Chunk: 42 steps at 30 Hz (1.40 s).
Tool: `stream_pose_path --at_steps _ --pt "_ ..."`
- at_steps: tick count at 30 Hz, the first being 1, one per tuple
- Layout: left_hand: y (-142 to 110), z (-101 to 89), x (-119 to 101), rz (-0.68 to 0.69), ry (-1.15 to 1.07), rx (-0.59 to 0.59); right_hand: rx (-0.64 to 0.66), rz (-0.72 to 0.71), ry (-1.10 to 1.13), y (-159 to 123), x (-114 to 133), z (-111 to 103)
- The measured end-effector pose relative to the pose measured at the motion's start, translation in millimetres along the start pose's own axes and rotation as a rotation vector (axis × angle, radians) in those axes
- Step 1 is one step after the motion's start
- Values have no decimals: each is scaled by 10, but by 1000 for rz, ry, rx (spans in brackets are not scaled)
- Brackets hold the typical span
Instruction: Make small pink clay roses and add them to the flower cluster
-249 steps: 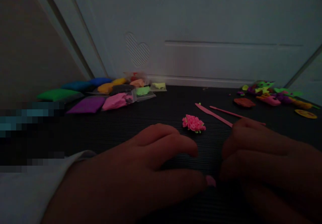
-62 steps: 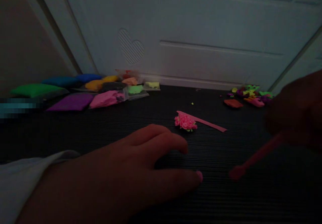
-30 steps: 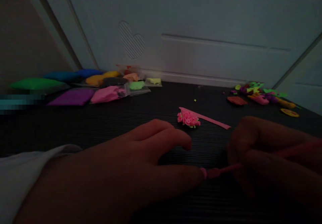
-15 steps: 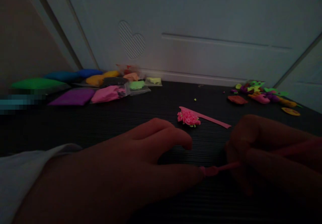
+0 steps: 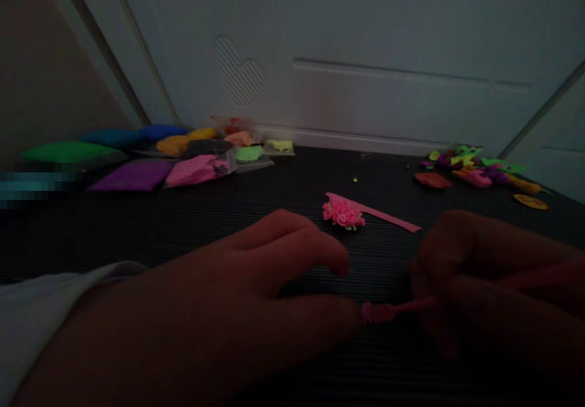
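My left hand [image 5: 256, 309] rests low over the dark tabletop, fingers apart and slightly bent. Its thumb tip touches a small pink lump of clay [image 5: 366, 312]. My right hand [image 5: 475, 285] is closed in a pen-like grip on a slim pink modelling tool [image 5: 414, 304]. The tool's flattened tip meets the pink lump beside the thumb. Just beyond my hands lies a cluster of pink clay roses [image 5: 343, 213] with pale green leaves. A pink plastic knife [image 5: 388, 217] lies behind and to the right of the roses.
Bags of coloured clay, among them a purple bag [image 5: 132, 175] and a pink bag [image 5: 198, 169], line the back left. At the back right are colourful clay pieces [image 5: 475, 175] and a reddish flat piece [image 5: 432, 180]. A white panel [image 5: 388, 108] rises behind the table.
The right hand took up the pink modelling tool and brought its tip to the small lump by the left thumb. Over the last second, the tool tip shifts slightly left; the left hand barely moves.
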State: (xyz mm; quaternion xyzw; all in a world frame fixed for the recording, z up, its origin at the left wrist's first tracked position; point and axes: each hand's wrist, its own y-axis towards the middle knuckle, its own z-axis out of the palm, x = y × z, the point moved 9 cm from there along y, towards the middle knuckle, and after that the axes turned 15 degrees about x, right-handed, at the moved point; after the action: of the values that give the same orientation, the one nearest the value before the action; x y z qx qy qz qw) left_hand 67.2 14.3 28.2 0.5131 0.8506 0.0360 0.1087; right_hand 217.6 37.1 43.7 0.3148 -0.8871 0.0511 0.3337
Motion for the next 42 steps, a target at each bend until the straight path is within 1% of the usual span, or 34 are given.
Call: stream_pose_path --at_steps 1,2,4,8,11,13,19,23,24,26,28,29,31,33,34,36,39,42 --pt "6 -24 -58 39 97 -32 -5 -7 2 20 6 -10" --pt "24 -9 -81 53 136 -15 -10 -13 7 31 6 -15" --pt "37 -29 -116 65 196 -34 -18 -20 27 31 -5 -12" --pt "34 -34 -147 82 220 -24 -27 -30 77 -3 -35 13" --pt "24 -25 -136 69 234 -17 -34 -38 118 -28 -42 23" --pt "19 -27 -109 44 221 -20 -39 -43 145 -49 -43 23" --pt "-3 -9 -89 42 209 -8 -49 -78 186 -177 -54 -17" --pt "-3 -35 -98 38 199 -31 9 -147 167 -268 2 2" --pt "6 -45 -112 46 180 -28 19 -142 166 -281 9 13" --pt "36 -61 -119 38 110 -1 -4 -90 160 -297 -5 10" --pt "65 -56 -112 24 31 44 -35 -71 165 -299 8 4" --pt "74 -44 -108 22 2 68 -27 -68 172 -291 16 21" --pt "69 -32 -109 34 7 72 -16 -62 172 -283 17 46" --pt "41 -52 -117 47 114 11 8 -63 163 -288 12 76" --pt "33 -40 -118 48 178 5 6 -68 152 -297 11 78" --pt "23 -42 -112 52 227 -19 -23 -80 147 -315 2 55" --pt "40 -70 -118 70 200 -27 -51 -69 188 -277 -39 34" --pt "48 -124 -135 78 162 -53 -40 -61 217 -161 -55 51"
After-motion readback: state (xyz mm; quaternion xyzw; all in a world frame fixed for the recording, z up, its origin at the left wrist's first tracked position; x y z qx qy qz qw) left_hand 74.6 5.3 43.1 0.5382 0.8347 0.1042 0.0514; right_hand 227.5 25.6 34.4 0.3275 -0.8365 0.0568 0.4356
